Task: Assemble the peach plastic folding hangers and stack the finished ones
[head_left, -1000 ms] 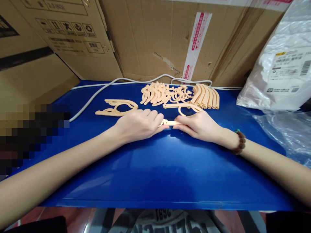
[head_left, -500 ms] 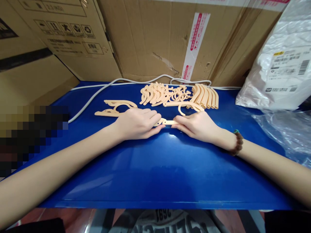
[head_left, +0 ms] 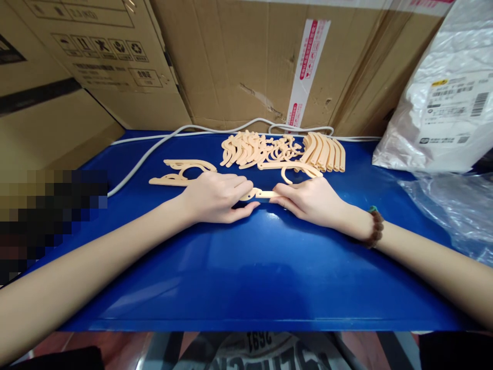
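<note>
Both of my hands meet at the middle of a blue table [head_left: 246, 277]. My left hand [head_left: 215, 197] has its fingers curled around one end of a peach plastic hanger part [head_left: 260, 194]. The other end of that part is pinched in my right hand [head_left: 311, 199], which wears a bead bracelet at the wrist. Only the short stretch of the part between the two hands shows. Just behind my left hand lies an assembled peach hanger [head_left: 181, 172], flat on the table.
A pile of loose peach hanger parts [head_left: 265, 150] and a neat row of curved pieces [head_left: 325, 152] lie at the table's back. A white cable [head_left: 162, 144] runs along the back edge. Cardboard boxes [head_left: 246, 61] stand behind, plastic bags [head_left: 442, 103] at the right.
Both hands have shifted a little toward the back of the table with the part still between them. Nothing else has moved.
</note>
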Tool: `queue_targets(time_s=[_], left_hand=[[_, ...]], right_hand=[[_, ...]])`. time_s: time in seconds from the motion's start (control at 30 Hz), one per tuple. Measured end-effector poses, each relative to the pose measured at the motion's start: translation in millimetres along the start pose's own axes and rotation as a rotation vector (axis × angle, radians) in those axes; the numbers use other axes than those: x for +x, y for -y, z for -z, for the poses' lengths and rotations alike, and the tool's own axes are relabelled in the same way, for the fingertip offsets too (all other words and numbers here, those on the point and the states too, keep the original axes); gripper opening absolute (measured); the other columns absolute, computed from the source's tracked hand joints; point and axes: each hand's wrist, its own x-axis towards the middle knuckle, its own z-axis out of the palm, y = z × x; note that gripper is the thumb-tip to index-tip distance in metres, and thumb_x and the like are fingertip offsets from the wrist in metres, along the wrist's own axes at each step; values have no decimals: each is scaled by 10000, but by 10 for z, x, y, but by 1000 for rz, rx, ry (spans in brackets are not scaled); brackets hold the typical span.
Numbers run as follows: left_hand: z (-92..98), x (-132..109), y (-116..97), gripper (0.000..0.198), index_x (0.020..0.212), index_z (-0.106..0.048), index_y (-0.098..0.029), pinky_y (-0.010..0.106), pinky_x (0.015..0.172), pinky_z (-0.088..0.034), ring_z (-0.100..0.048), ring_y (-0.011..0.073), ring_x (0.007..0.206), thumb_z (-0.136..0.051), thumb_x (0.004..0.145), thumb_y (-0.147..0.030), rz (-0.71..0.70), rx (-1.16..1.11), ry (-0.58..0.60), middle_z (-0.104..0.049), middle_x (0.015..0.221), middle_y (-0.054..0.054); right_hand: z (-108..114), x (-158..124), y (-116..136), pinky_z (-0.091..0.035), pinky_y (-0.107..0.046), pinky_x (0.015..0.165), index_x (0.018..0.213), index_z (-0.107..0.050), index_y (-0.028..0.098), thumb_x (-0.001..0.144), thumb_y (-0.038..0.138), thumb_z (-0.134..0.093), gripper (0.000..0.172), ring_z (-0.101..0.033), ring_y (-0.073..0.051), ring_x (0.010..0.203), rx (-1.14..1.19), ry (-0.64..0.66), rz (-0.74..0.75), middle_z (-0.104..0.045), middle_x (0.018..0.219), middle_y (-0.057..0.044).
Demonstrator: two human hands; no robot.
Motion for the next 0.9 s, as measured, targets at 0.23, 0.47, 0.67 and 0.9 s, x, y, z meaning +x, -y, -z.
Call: queue_targets(time_s=[0.23, 0.47, 0.67, 0.9], left_hand=[[-21, -15, -9, 315, 666, -516, -183, 263, 439, -256, -547, 124, 490, -523, 875, -417, 41, -42, 15, -584, 570, -13], [-20, -15, -20, 308, 673, -516, -178, 256, 437, -237, -548, 125, 486, -539, 868, -416, 52, -70, 22, -589, 567, -6], [5, 0, -66, 307, 665, -499, -186, 254, 432, -227, -537, 120, 469, -538, 867, -413, 116, -145, 34, -586, 564, -14], [8, 3, -56, 305, 667, -498, -186, 245, 435, -238, -525, 118, 464, -525, 876, -406, 100, -143, 40, -578, 560, -15]], right_hand=[[0, -4, 2, -149, -274, 526, 903, -637, 180, 1019, 510, -171, 583, -377, -116, 470, -18, 16, -7, -592, 597, -15], [4, 1, 0, -147, -271, 518, 923, -644, 177, 1017, 510, -189, 572, -355, -115, 468, -15, 36, -18, -587, 601, -16], [24, 2, -14, -150, -266, 513, 940, -641, 175, 1018, 498, -205, 548, -366, -112, 472, 2, 22, -23, -574, 588, -14], [20, 7, -30, -149, -264, 510, 931, -643, 173, 1016, 502, -205, 554, -351, -111, 471, 14, 12, -17, -556, 573, -9]])
